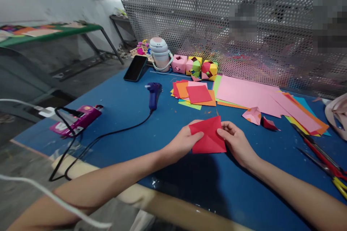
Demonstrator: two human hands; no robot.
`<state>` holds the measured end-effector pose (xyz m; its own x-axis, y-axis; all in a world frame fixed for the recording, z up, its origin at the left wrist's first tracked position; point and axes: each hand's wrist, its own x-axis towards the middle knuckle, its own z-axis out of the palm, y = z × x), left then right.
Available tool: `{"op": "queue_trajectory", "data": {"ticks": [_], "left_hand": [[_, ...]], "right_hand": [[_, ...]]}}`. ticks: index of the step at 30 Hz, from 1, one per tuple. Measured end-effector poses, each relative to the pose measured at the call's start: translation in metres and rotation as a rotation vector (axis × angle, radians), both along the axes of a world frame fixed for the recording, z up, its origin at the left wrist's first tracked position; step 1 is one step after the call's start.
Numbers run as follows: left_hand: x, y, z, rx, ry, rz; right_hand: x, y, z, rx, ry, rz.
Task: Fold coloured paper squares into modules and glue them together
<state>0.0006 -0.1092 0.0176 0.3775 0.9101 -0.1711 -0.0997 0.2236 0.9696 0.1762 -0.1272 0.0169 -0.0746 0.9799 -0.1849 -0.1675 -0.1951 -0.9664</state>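
A square of red paper (209,138) with faint crease lines is held above the front of the blue table. My left hand (187,139) pinches its left edge, thumb on top and fingers behind. At the right edge, my right hand (235,140) grips the same sheet between thumb and fingers. Beyond it lies a pile of small coloured paper squares (200,94), a red one on top. Two folded paper pieces, one pink (252,115) and one dark red (269,124), rest to the right of my right hand.
A glue gun (154,95) and a purple power strip (78,120) with cords lie left. Behind are a phone (136,68), a lidded cup (160,56) and folded paper balls (194,66). Larger paper sheets (248,92) and scissors (322,158) lie right. A perforated metal panel (217,14) stands behind.
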Motion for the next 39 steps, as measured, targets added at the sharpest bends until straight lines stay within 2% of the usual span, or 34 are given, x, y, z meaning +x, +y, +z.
{"op": "queue_trajectory", "data": {"ticks": [3, 5, 10, 17, 23, 30, 39], "left_hand": [[0.001, -0.002, 0.005, 0.063, 0.090, -0.047], [0.002, -0.003, 0.007, 0.019, 0.086, -0.057], [0.005, -0.004, 0.007, -0.121, -0.036, -0.022], [0.005, -0.002, 0.001, -0.170, -0.203, 0.077], [0.005, -0.005, 0.003, -0.162, -0.093, 0.048], [0.004, -0.006, 0.008, -0.053, 0.035, 0.019], [0.004, -0.007, 0.007, -0.031, 0.086, 0.041]], "right_hand": [[0.000, 0.002, 0.002, 0.032, -0.058, 0.006], [0.000, 0.001, 0.002, 0.059, -0.108, -0.007], [-0.002, -0.004, 0.002, 0.150, -0.232, -0.043], [-0.001, -0.007, 0.004, 0.229, -0.417, -0.028], [-0.001, -0.007, 0.004, 0.244, -0.435, -0.002], [-0.001, -0.008, 0.002, 0.228, -0.435, 0.000], [-0.003, -0.011, 0.004, 0.294, -0.458, 0.018]]}}
